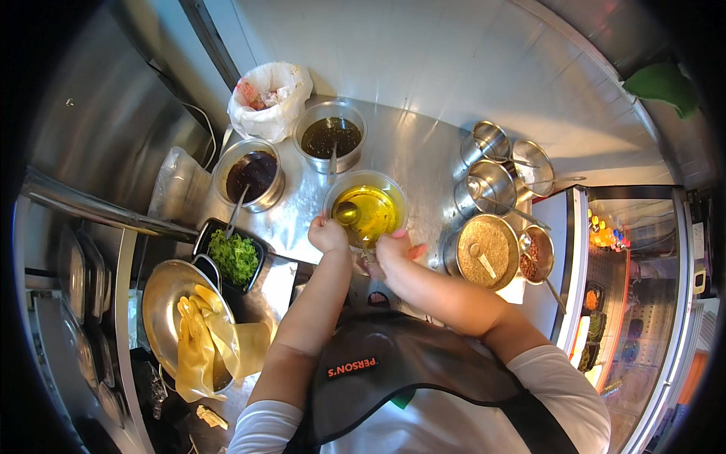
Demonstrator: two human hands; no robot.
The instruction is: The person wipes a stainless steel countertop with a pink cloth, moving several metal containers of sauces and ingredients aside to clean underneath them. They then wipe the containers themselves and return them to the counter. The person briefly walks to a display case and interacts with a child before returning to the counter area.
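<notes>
Before me stands a clear plastic tub [403, 200] of yellow oil [379, 207], with a small metal ladle [347, 213] dipping into it. At the tub's near left edge, my left hand [329, 235] has its fingers curled; whether it grips anything is hidden. My right hand [392, 251] is bent over the near right edge, its fingertips mostly out of sight. Something thin and partly see-through [368, 263] shows between the hands. An orange-pink scrap [418, 251] shows beside my right hand, too unclear to name.
Two tubs of dark liquid [252, 173] [332, 136] hold spoons. A white-bagged bin [272, 122] stands behind. Chopped greens [233, 258] and yellow gloves in a metal bowl [156, 306] are left. Right are metal pots [499, 181], a pot of tan crumbs [489, 247] and peanuts [529, 265].
</notes>
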